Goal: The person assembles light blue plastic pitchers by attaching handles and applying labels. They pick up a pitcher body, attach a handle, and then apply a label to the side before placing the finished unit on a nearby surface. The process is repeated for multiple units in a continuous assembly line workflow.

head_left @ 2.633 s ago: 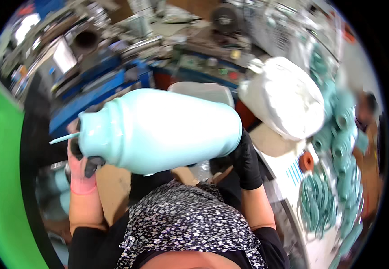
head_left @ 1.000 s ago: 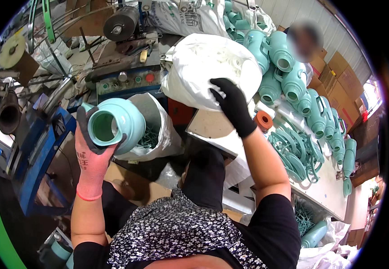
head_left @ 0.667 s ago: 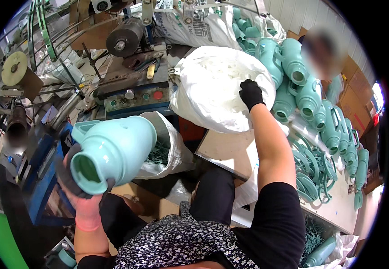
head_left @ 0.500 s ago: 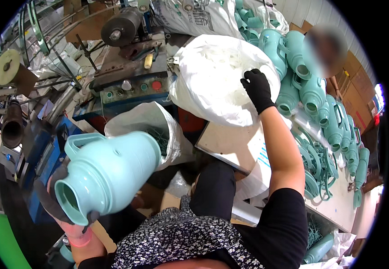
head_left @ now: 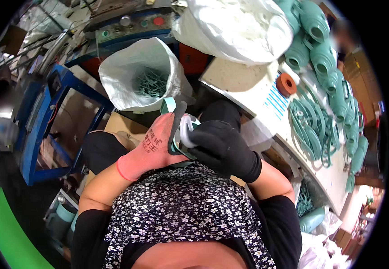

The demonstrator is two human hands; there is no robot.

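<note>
The right hand (head_left: 223, 150) has been brought down from the white sack (head_left: 234, 27); a white handle (head_left: 186, 130) is now gripped. The jug (head_left: 169, 106) is clasped by the left hand (head_left: 152, 148).

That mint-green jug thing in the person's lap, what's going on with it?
A seated person holds a mint-green plastic jug close against their body, mostly hidden by both gloved hands. The left hand, in a pink glove, grips it from the side, while the right hand, in a black glove, presses a white curved piece at its top. In front stands an open white sack of green parts, and matching jugs line the bench on the right.
</note>
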